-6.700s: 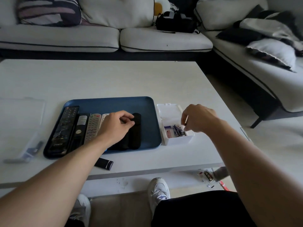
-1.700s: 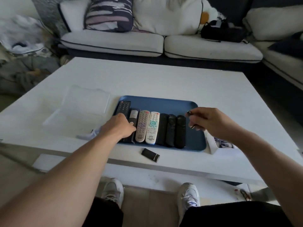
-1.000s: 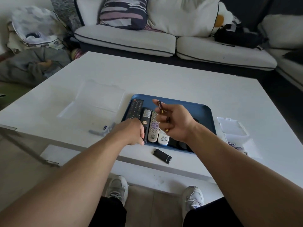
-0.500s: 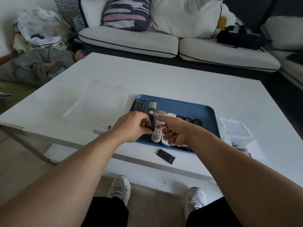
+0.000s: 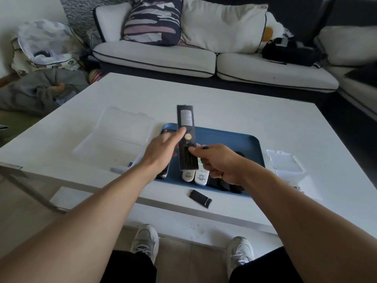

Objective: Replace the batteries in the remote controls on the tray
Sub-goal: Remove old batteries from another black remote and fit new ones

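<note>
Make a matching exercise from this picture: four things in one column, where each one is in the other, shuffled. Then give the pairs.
Things
1. black remote
2. white remotes
3. battery cover
4. clear lidded box

Places
A. on the table, left of the tray
B. lying in the blue tray
C. lifted above the tray, back side up, between left hand and right hand
D. on the table in front of the tray

Pairs: 1-C, 2-B, 3-D, 4-A

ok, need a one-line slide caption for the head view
Both hands, left and right, hold a black remote back-side up above the blue tray of remotes, its battery compartment open.
</note>
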A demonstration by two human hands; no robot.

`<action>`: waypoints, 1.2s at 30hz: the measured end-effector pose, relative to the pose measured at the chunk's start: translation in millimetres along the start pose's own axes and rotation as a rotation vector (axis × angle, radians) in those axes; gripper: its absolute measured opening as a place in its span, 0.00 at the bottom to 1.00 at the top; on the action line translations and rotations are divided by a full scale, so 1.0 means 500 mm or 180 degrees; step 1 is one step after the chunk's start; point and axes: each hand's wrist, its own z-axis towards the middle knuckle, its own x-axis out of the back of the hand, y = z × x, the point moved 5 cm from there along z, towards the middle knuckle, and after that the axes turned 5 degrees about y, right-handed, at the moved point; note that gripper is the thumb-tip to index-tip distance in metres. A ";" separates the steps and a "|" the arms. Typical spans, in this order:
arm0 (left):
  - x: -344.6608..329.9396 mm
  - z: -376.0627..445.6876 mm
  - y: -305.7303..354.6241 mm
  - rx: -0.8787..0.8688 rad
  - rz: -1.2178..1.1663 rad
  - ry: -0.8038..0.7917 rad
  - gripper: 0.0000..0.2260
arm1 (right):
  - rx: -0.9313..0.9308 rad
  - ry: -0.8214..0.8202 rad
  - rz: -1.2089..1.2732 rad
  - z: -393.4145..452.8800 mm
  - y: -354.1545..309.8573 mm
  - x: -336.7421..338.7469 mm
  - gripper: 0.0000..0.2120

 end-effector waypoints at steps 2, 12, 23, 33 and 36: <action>-0.018 0.000 -0.009 0.0070 -0.0236 -0.0056 0.14 | -0.0008 -0.0139 -0.0150 -0.011 0.001 -0.006 0.15; -0.031 0.009 -0.037 0.0535 -0.0966 -0.0018 0.15 | 0.0035 -0.0211 -0.0321 -0.047 -0.006 0.029 0.11; -0.088 -0.014 0.009 0.0566 -0.1549 -0.0866 0.11 | 0.1492 0.0637 -0.0623 -0.061 -0.050 0.070 0.06; -0.107 -0.028 0.026 0.0664 -0.1693 -0.1048 0.12 | 0.1728 0.0668 -0.0461 -0.078 -0.066 0.080 0.11; -0.108 -0.027 0.026 0.0698 -0.1725 -0.1061 0.12 | 0.1577 0.0606 -0.0745 -0.077 -0.060 0.082 0.08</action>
